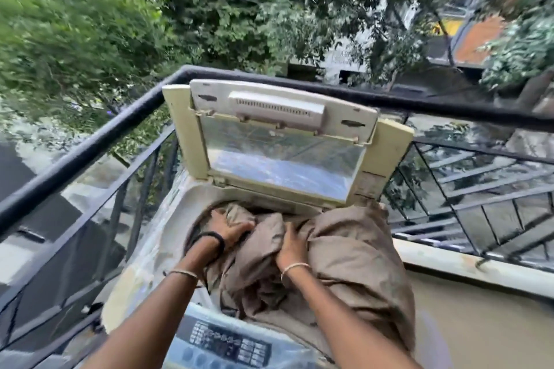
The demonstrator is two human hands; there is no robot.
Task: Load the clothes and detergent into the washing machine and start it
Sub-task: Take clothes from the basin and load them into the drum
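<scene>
Nearest to me is the control panel (230,344) on the front edge of the washing machine (168,252), with no hand on it. Just past it, both forearms reach in over the tub.

My left hand (232,228) is down at the mouth of the drum (196,229), fingers curled into the brown cloth (353,257) and gripping a bunch of it. My right hand (289,246) is just beside it and a little nearer me. Its fingertips are buried in a fold of the same cloth, so I read it as a closed hold, not a flat push.

The cloth is only partly loaded. The end under my left hand is inside the drum, but a big heap rides over the right rim and drapes down that side of the machine. Behind it the lid (278,141) stands open, tipped up at the back. Beyond that are the black railing (90,144) and the trees (75,24).

I'd call the loading roughly midway. The bulk of the cloth has yet to be fed down below the rim. I see no detergent anywhere, so that step looks undone. After that the lid must come down and the cycle be started at the panel.
</scene>
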